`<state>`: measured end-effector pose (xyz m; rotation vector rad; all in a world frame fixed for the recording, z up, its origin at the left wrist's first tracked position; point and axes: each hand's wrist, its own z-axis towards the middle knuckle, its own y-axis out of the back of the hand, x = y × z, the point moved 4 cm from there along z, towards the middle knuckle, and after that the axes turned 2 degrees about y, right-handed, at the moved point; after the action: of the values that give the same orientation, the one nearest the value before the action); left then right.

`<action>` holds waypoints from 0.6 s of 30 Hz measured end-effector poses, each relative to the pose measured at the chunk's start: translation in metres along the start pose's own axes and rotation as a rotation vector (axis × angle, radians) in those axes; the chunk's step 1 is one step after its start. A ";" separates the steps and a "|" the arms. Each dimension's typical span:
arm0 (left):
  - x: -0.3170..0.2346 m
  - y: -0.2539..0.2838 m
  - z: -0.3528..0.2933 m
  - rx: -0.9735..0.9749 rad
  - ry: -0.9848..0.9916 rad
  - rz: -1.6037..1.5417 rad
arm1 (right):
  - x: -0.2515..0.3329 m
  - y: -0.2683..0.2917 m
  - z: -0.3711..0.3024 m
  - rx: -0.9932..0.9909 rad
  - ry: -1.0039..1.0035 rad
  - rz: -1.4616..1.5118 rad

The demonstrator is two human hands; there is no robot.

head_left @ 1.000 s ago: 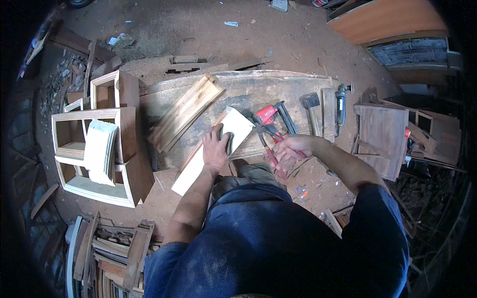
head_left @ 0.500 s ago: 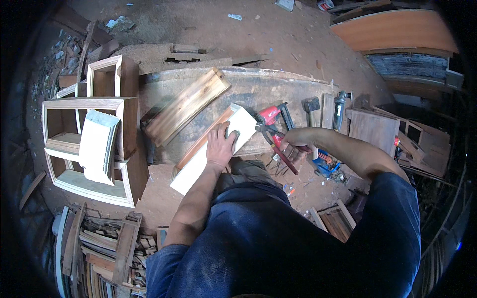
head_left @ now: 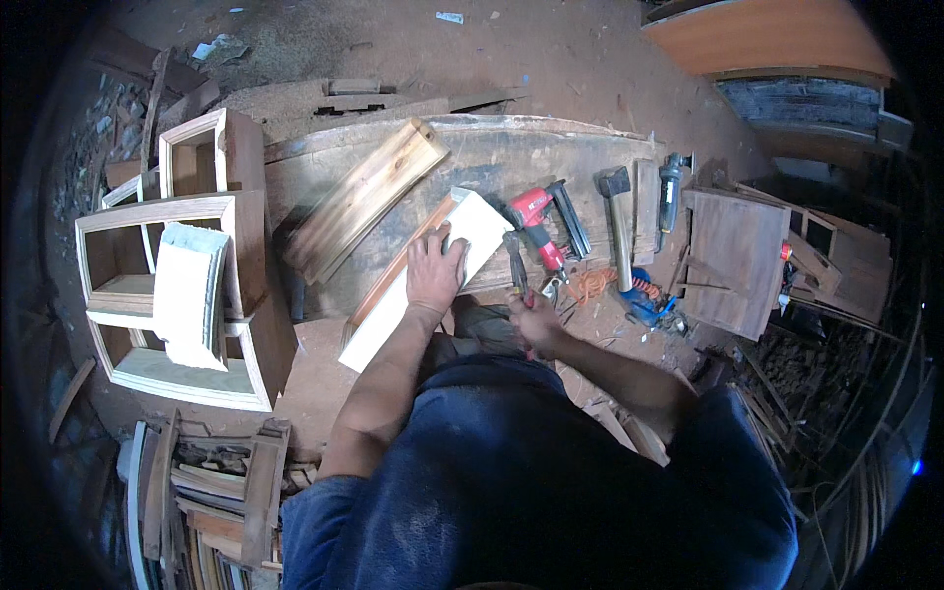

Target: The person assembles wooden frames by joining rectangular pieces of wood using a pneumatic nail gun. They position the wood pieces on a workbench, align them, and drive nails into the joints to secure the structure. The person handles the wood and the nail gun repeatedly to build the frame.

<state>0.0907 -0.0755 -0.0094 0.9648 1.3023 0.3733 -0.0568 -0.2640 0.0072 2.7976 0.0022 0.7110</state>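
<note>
A white-faced wooden piece [head_left: 393,322] with a brown inner side, drawer-like in shape, lies slantwise across the bench edge and toward my body. Over its upper part rests my left hand [head_left: 436,270], fingers bent across it and gripping. My right hand [head_left: 534,324] is closed round the red handles of a pair of pliers [head_left: 516,261]. Their dark jaws point away from me, beside the white piece's far right end. Just right of the jaws lies a red and black nail gun [head_left: 538,224] on the bench.
The worn wooden bench [head_left: 324,162] carries a bare wood plank assembly [head_left: 369,202], a hammer [head_left: 618,226] and a dark cylindrical power tool [head_left: 670,192]. Wooden box frames [head_left: 251,265] stand left, with a white curved piece [head_left: 189,295] on them. A blue tool [head_left: 649,313] lies beyond the bench edge.
My right hand has brought the pliers left and closer to my body, turning them so the jaws point forward. The left hand stays on the white piece.
</note>
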 end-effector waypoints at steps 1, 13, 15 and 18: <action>-0.004 0.004 0.001 -0.007 -0.023 0.004 | -0.023 -0.009 0.002 -0.180 0.190 -0.180; -0.020 0.034 0.004 -0.105 0.200 -0.631 | 0.037 -0.005 -0.087 -0.235 0.334 -0.483; -0.034 0.020 0.007 0.010 0.418 -1.154 | 0.054 0.001 -0.091 -0.271 0.471 -0.628; -0.047 0.008 -0.007 0.380 0.682 -1.415 | 0.063 0.003 -0.097 -0.327 0.587 -0.708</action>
<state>0.0734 -0.1016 0.0265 -0.0164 2.3774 -0.7343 -0.0475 -0.2392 0.1195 1.9723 0.8436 1.1516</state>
